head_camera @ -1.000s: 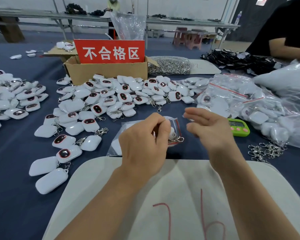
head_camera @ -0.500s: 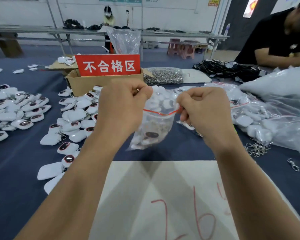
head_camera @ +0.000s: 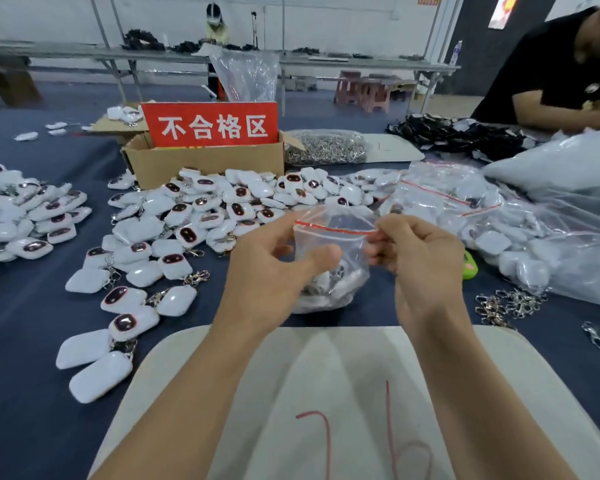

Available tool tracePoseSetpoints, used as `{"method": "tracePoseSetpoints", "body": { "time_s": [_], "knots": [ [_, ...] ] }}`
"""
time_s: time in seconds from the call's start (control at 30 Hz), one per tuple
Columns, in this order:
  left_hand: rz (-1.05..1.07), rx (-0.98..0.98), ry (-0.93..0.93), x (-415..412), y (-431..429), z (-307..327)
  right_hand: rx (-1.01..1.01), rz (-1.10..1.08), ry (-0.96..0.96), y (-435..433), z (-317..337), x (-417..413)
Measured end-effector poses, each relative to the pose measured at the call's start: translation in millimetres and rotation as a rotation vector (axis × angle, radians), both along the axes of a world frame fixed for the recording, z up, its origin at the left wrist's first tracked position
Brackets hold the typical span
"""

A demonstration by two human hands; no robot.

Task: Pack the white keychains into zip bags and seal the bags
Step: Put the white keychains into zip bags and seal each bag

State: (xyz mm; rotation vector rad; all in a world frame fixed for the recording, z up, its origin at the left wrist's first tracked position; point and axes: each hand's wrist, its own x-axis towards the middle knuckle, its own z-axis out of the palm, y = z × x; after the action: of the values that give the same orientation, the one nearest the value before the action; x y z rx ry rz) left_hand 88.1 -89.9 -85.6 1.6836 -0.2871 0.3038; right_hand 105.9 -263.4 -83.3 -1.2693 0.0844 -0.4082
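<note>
Head view: zip bag (head_camera: 333,242) gripped in both hands, nearer than the cardboard box (head_camera: 205,166).

Grip: left hand (head_camera: 271,275) wrapped round the bag's left side, thumb pressed on the front film, fingers behind; right hand (head_camera: 426,271) pinching the right end of the red zip strip. Bag held upright, mouth bowed open, white keychain (head_camera: 329,284) with metal clasp lodged at the bottom. Heap of loose white keychains (head_camera: 194,216) directly in front of the box, spreading left of it across the surface (head_camera: 21,341). Upright in the box, red sign (head_camera: 210,124) with white characters. Just right of the box, bag of metal clasps (head_camera: 326,147); further right, filled zip bags (head_camera: 465,209). Right of the box and nearer, green timer (head_camera: 470,266) and loose clasps (head_camera: 510,303); nearest of all, white board (head_camera: 326,375) under both forearms.
</note>
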Motion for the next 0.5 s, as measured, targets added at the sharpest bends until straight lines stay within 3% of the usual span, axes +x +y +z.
{"method": "tracePoseSetpoints", "body": {
  "time_s": [0.17, 0.37, 0.5],
  "knots": [
    [0.186, -0.186, 0.004, 2, -6, -6, 0.103, 0.169, 0.052, -10, -7, -4],
    [0.234, -0.221, 0.004, 1, -5, -2, -0.159, 0.397, 0.017, -12, -17, -4],
    [0.232, -0.214, 0.005, 3, -4, 0, -0.040, 0.291, -0.004, -5, -17, -1]
  ]
}}
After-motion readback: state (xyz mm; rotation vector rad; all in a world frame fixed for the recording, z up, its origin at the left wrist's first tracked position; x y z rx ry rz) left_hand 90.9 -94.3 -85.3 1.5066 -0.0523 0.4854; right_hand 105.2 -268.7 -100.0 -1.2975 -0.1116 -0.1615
